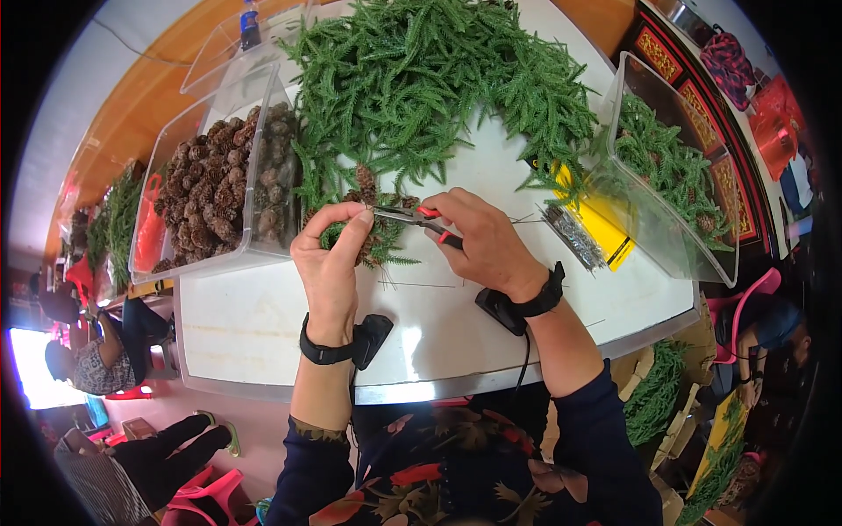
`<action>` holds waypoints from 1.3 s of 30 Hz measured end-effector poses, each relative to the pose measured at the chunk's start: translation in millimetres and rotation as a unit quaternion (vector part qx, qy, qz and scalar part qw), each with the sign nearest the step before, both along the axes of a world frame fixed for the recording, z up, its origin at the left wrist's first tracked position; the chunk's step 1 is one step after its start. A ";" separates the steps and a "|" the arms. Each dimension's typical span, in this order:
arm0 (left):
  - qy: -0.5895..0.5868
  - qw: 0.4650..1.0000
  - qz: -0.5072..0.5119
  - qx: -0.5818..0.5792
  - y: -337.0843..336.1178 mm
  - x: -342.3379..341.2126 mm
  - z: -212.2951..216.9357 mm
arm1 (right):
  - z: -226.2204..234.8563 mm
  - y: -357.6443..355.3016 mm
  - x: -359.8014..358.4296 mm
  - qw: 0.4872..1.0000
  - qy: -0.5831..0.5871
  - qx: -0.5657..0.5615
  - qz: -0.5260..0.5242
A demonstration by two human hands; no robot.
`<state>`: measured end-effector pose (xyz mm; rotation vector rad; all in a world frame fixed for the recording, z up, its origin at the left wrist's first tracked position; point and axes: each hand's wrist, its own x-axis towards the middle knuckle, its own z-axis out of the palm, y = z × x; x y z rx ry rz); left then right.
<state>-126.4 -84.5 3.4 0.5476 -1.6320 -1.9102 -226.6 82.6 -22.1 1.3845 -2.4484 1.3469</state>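
Observation:
My left hand is closed, thumb and forefinger pinched at the base of a brown pine cone that points away from me. Any wire between these fingertips is too small to make out. In my right hand is a pair of pliers with red and black handles. Their jaws reach left to my left fingertips. Just under and behind the fingers, a green sprig with small cones lies partly hidden. Thin wires rest on the white table below the hands.
A big heap of green artificial branches covers the far side. At left stands a clear bin of pine cones; at right, another clear bin holds sprigs. Cut wires lie on a yellow package. Other people sit and stand nearby.

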 end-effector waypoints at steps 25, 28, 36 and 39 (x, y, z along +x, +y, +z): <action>-0.052 0.926 -0.258 0.272 -22.2 7.8 -11.4 | 8.6 8.0 -14.0 0.988 -0.027 -0.041 0.145; -0.043 0.941 -0.245 0.229 -23.5 7.5 -7.6 | 7.2 7.6 -11.9 0.992 -0.028 -0.014 0.119; -0.079 0.994 -0.071 -0.024 -4.1 3.4 7.4 | 0.4 4.5 -5.5 0.997 -0.032 0.030 0.056; -0.091 0.992 -0.084 -0.009 -6.9 4.1 6.2 | 1.2 7.5 -9.7 0.998 -0.019 0.015 0.060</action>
